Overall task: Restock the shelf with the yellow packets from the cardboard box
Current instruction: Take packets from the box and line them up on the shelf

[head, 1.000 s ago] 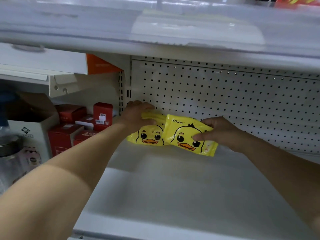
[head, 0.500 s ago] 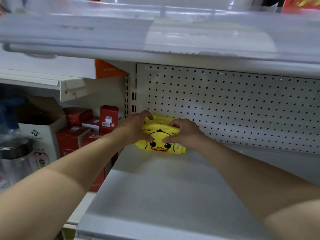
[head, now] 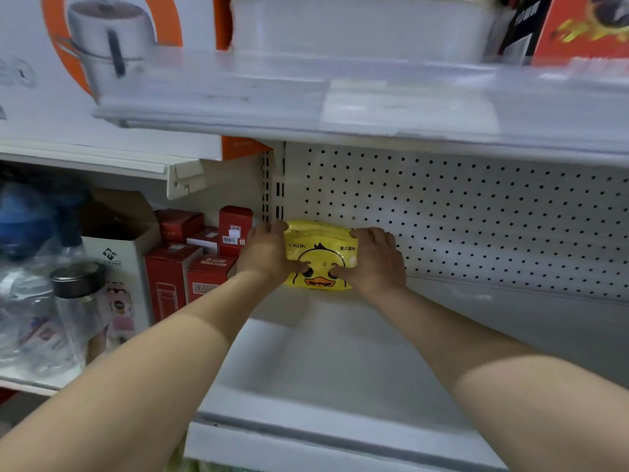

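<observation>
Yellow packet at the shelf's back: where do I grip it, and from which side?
Take the yellow packet by its two short ends, from the front. It leans face-out against the pegboard, blocking the back; the left hand and right hand hold those ends.

front packet (head: 320, 264) L/R ends hidden under left hand (head: 269, 257) & right hand (head: 374, 264); rear pkts (head: 320, 226) mostly covered, count unclear. price strip (head: 408, 110) at 12 blurred, unreadable. bottles (head: 30, 284) at 9 blurred.

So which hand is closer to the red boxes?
Left. The left hand grips the packet's left end, right beside the red boxes. The right hand grips the packet's other end, farther from them.
</observation>
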A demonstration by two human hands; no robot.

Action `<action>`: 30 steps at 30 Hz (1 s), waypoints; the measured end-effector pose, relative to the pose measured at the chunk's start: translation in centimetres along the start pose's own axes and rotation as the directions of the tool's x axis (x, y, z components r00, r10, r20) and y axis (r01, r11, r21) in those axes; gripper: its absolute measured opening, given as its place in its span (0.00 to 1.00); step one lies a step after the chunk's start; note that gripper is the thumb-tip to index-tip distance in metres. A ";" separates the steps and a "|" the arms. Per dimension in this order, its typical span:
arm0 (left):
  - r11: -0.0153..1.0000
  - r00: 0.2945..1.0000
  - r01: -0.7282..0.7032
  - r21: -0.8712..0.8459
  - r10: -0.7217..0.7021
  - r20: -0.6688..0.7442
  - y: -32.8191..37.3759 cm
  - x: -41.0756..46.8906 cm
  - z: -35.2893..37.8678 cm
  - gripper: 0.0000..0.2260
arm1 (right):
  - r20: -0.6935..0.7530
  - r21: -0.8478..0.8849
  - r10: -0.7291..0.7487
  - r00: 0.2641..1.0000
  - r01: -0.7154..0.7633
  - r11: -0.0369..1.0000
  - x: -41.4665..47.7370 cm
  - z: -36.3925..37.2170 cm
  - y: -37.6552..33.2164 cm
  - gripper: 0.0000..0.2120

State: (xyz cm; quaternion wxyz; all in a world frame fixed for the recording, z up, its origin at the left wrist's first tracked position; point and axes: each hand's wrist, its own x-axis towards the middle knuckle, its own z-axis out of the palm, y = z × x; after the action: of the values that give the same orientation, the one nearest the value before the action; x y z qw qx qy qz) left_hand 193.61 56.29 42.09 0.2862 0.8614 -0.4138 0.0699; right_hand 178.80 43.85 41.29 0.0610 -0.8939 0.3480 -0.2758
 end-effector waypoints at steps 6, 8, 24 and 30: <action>0.998 1.000 0.025 -0.050 -0.024 0.014 0.6 -5.3 -4.2 0.40 | 0.037 0.047 0.032 0.999 -0.034 0.998 -4.7 -4.6 -2.5 0.36; 0.998 1.000 0.016 -0.068 -0.015 0.019 0.7 -7.8 -5.9 0.40 | 0.062 0.075 0.028 0.998 -0.033 0.997 -6.9 -6.3 -4.1 0.34; 0.998 0.968 -0.009 -0.054 0.022 0.251 -3.5 -30.5 -10.7 0.36 | 0.304 0.019 0.055 0.951 -0.064 0.998 -28.5 -10.6 -9.5 0.35; 0.996 0.923 0.060 -0.067 -0.030 0.383 -6.7 -36.9 -6.8 0.34 | 0.455 -0.007 0.090 0.886 -0.098 0.995 -35.5 -6.4 -8.1 0.34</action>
State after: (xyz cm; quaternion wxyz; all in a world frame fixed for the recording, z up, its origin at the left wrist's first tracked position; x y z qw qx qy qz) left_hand 175.54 88.12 31.62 0.2349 0.8560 -0.4441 -0.1218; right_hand 158.62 73.70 33.15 0.1610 -0.9153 0.3647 -0.0583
